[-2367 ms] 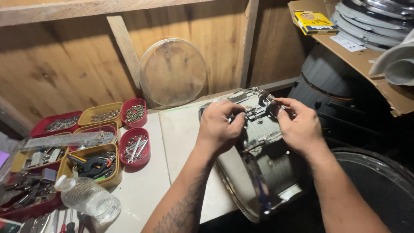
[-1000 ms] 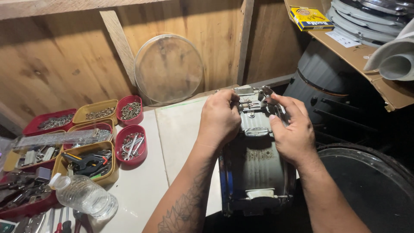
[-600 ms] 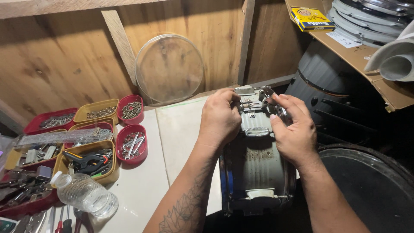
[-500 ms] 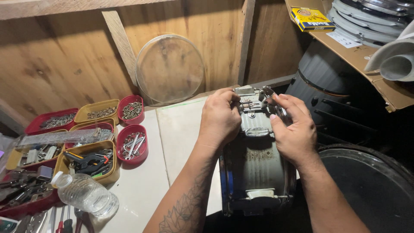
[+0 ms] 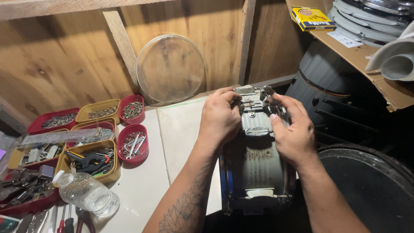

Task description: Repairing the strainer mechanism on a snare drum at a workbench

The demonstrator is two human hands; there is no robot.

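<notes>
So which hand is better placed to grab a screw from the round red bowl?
Left, probably. The left hand sits on the drum side nearest the red bowl; the right hand would have to cross over.

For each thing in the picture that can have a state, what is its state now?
Left hand: gripping the metal fitting on the drum.
Right hand: gripping the same fitting.
Snare drum: on its side, no head fitted.
Metal fitting: mounted on the shell.
Water bottle: lying down, capped.
Clear drum head: leaning on the wall.
</notes>
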